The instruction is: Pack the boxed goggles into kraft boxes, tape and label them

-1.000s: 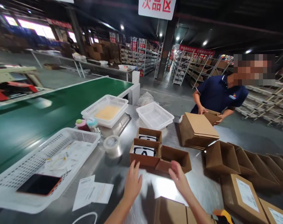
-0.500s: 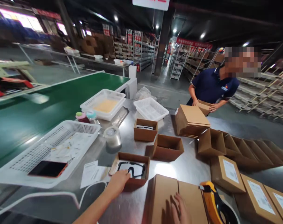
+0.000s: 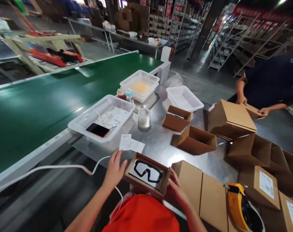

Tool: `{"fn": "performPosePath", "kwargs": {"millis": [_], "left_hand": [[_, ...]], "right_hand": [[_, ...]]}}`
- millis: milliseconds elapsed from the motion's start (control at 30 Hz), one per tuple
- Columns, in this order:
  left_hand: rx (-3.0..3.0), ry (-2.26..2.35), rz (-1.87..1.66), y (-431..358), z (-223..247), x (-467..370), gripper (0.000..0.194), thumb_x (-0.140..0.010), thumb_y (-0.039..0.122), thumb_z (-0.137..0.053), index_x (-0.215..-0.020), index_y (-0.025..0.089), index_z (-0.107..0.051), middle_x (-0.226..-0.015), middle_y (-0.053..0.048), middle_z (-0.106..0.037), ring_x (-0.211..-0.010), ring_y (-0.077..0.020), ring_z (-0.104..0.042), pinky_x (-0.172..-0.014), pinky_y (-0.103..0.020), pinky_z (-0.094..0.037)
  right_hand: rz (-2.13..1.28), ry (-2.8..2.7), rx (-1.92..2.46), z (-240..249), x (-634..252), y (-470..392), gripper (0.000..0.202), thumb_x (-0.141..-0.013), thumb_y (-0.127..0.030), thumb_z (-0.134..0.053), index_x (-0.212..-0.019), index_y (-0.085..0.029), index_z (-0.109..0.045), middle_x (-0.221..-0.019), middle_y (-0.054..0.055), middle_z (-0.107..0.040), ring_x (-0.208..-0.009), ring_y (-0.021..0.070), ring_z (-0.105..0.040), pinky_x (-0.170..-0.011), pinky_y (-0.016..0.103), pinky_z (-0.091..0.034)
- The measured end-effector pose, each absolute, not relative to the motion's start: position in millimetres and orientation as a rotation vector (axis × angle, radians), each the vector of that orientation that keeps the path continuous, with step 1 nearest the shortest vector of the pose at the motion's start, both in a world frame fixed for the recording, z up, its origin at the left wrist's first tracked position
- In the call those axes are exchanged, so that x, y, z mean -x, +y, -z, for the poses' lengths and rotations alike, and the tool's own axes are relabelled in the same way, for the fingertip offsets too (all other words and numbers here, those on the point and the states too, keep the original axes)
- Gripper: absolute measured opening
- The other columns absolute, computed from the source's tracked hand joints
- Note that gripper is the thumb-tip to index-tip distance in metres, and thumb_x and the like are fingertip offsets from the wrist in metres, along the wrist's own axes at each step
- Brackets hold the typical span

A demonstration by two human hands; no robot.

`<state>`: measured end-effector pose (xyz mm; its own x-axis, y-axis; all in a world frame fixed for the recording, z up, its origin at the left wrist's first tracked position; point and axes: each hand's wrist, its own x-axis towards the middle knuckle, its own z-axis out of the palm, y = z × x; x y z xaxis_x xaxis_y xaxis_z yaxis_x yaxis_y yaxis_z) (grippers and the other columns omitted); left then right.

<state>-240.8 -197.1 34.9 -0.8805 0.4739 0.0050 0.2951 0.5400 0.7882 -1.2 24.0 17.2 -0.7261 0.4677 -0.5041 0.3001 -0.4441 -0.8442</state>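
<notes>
Left hand [image 3: 114,170] has its fingers spread, right by one end of the open box [image 3: 146,188]; right hand [image 3: 178,186] has its fingers at the other end, can't tell if they're pinching the wall. Box sits between them, black goggle shape [image 3: 148,171] facing up, print or real, hard to say. Best kept level, supported evenly at both ends. Underside's hidden. Beyond the right fingers, a co-worker [image 3: 269,80] is cut off.
</notes>
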Motion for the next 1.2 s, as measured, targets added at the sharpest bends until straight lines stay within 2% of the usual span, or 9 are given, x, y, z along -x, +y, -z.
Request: {"fn": "performPosePath", "kwargs": {"millis": [200,333,467,700,833,933,1033,1100,1200], "left_hand": [[-0.670,1.975,-1.123,-189.9,-16.8,288.5,0.030,-0.075,0.047,-0.062,-0.082,0.020,-0.074,-0.072,-0.004,-0.072,-0.076,-0.0239,-0.068,-0.075,-0.036,-0.055],[-0.475,1.652,-1.271,-183.6,-11.3,293.9,0.066,-0.079,0.055,-0.062,-0.136,0.022,-0.054,-0.125,-0.011,-0.067,-0.109,-0.0240,-0.066,-0.091,-0.035,-0.053],[-0.215,1.330,-1.397,-179.5,-7.0,295.4,0.103,-0.062,0.063,-0.078,-0.149,0.029,-0.035,-0.156,-0.010,-0.038,-0.135,-0.0273,-0.046,-0.111,-0.038,-0.039],[-0.502,1.467,-1.131,-202.1,1.0,285.7,0.090,-0.071,0.058,-0.072,-0.148,0.030,-0.033,-0.153,-0.013,-0.038,-0.129,-0.0322,-0.051,-0.100,-0.047,-0.048],[-0.661,1.844,-1.126,-192.8,18.5,268.9,0.083,-0.064,0.042,-0.077,-0.137,0.017,-0.045,-0.142,-0.018,-0.046,-0.137,-0.0363,-0.040,-0.115,-0.052,-0.030],[-0.676,1.951,-1.133,-184.1,30.9,258.9,0.103,-0.062,0.031,-0.078,-0.149,0.019,-0.025,-0.150,-0.019,-0.035,-0.145,-0.0370,-0.026,-0.118,-0.054,-0.021],[-0.738,2.094,-1.161,-186.9,36.7,254.6,0.119,-0.064,0.032,-0.079,-0.153,0.023,0.000,-0.158,-0.023,-0.014,-0.141,-0.0376,-0.034,-0.112,-0.056,-0.034],[-0.922,2.158,-1.224,-193.2,34.6,256.9,0.110,-0.067,0.034,-0.078,-0.151,0.023,-0.008,-0.161,-0.023,-0.004,-0.139,-0.0361,-0.038,-0.111,-0.055,-0.036],[-1.339,2.113,-1.173,-204.0,20.6,269.4,0.047,-0.084,0.032,-0.063,-0.127,0.021,-0.051,-0.156,-0.016,-0.033,-0.144,-0.0311,-0.033,-0.116,-0.052,-0.031]], "right_hand": [[-2.345,-1.479,1.038,-10.0,3.9,24.1,0.083,-0.057,-0.052,-0.086,-0.132,-0.036,-0.054,-0.149,0.009,-0.042,-0.106,0.0285,-0.064,-0.080,0.042,-0.057],[-2.260,-1.518,1.125,-1.7,16.2,14.1,0.084,-0.056,-0.049,-0.086,-0.131,-0.034,-0.051,-0.149,0.011,-0.040,-0.082,0.0191,-0.065,-0.060,0.033,-0.056],[-2.150,-1.656,1.148,1.3,33.7,-5.2,0.082,-0.060,-0.048,-0.084,-0.131,-0.029,-0.048,-0.127,0.010,-0.060,-0.067,0.0145,-0.062,-0.054,0.029,-0.053],[-1.786,-2.000,1.177,15.2,46.6,-23.4,0.095,-0.057,-0.041,-0.086,-0.138,-0.027,-0.040,-0.118,0.006,-0.065,-0.104,0.0254,-0.065,-0.097,0.044,-0.050],[-1.720,-2.239,1.141,12.6,39.8,-17.7,0.105,-0.069,-0.044,-0.077,-0.152,-0.024,-0.015,-0.127,0.011,-0.062,-0.111,0.0268,-0.065,-0.100,0.045,-0.048],[-1.602,-2.392,1.034,6.4,33.8,-14.5,0.108,-0.072,-0.044,-0.075,-0.154,-0.021,-0.008,-0.140,0.016,-0.053,-0.124,0.0302,-0.057,-0.104,0.045,-0.044],[-1.495,-2.359,0.937,5.4,29.9,-17.7,0.088,-0.073,-0.042,-0.075,-0.146,-0.025,-0.030,-0.142,0.012,-0.051,-0.126,0.0309,-0.053,-0.104,0.045,-0.043],[-1.410,-2.270,0.900,7.6,29.5,-22.5,0.071,-0.071,-0.040,-0.077,-0.133,-0.027,-0.046,-0.139,0.010,-0.053,-0.123,0.0305,-0.053,-0.102,0.045,-0.043],[-1.268,-2.181,0.881,10.8,30.6,-28.6,0.048,-0.066,-0.036,-0.081,-0.108,-0.028,-0.058,-0.129,0.009,-0.058,-0.119,0.0312,-0.051,-0.103,0.047,-0.039]]}}
